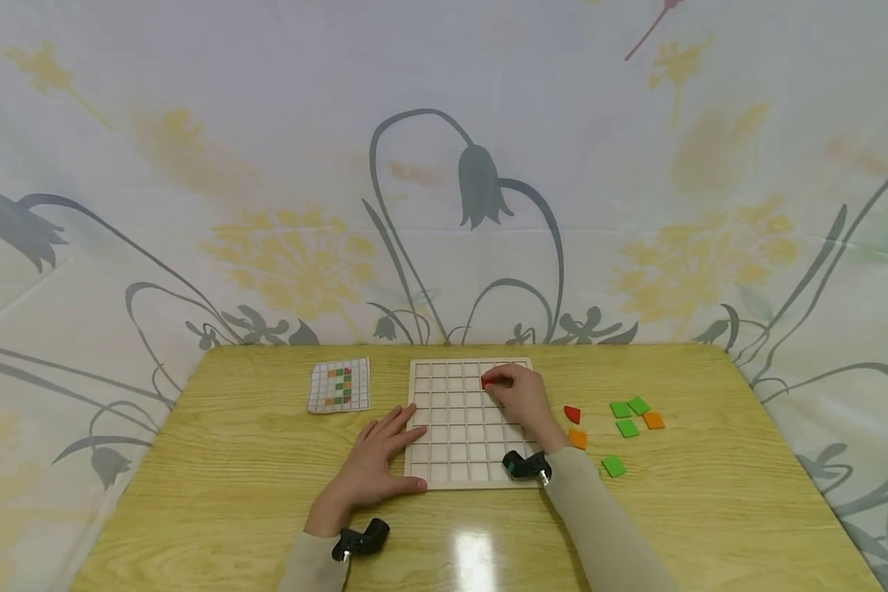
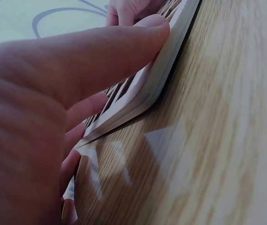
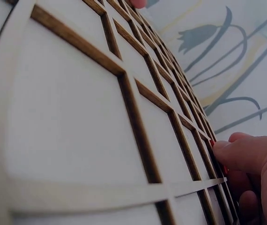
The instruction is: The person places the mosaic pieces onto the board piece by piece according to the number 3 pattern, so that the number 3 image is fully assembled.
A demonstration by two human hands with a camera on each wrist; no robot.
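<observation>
A wooden grid board point(image 1: 459, 452) of square cells lies on the table. My right hand point(image 1: 521, 399) is over its upper right part, thumb and fingertips pinching a small red tile point(image 1: 485, 383) at a cell in the upper rows. In the right wrist view a sliver of the red tile point(image 3: 212, 143) shows by the thumb of that hand point(image 3: 253, 159); the rest is hidden. Fingers spread, my left hand point(image 1: 373, 464) rests along the board's left edge. Its thumb point(image 2: 124, 42) touches the near side of the frame in the left wrist view.
Left of the board lies a pattern card point(image 1: 339, 386) with a coloured grid. To the right are a red quarter-round tile point(image 1: 572, 414), orange tiles point(image 1: 654, 420) and several green tiles point(image 1: 626, 427). A patterned cloth point(image 1: 444, 247) hangs behind the table.
</observation>
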